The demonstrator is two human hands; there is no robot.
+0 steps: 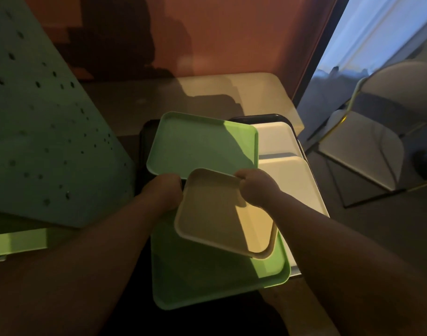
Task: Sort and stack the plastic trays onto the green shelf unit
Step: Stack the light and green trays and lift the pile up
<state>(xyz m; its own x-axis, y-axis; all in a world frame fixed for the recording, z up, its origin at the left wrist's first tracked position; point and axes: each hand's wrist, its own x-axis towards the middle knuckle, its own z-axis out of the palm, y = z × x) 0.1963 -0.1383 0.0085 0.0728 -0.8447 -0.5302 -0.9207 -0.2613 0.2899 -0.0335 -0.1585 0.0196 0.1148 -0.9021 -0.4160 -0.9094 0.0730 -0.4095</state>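
Both hands hold one small beige tray (pixel 222 214) above a spread of larger trays. The left hand (pixel 162 190) reaches in from the lower left, forearm stretched forward, and its fingers are curled round the tray's far left edge, knuckles up. The right hand (pixel 256 187) comes in from the lower right on a straight forearm and is closed in a fist-like grip on the tray's far right corner. The beige tray is tilted, its near end hanging lower and toward the person, its hollow side facing up.

Just beyond the two grips lies a green tray (pixel 200 144), flat and slightly turned, its near edge tucked under the beige tray's far rim. Directly below the held tray, nearer the person, sits a second green tray (pixel 207 280). To the right of the right hand's grip lie white trays (pixel 290 180), and a dark tray (pixel 256 117) shows behind them. All of these rest on a pale table (pixel 232 90).

Well to the left of the left hand stands the green shelf unit (pixel 42 141), its perforated side panel leaning across the view. A folding chair (pixel 367 151) stands off to the right of the table.
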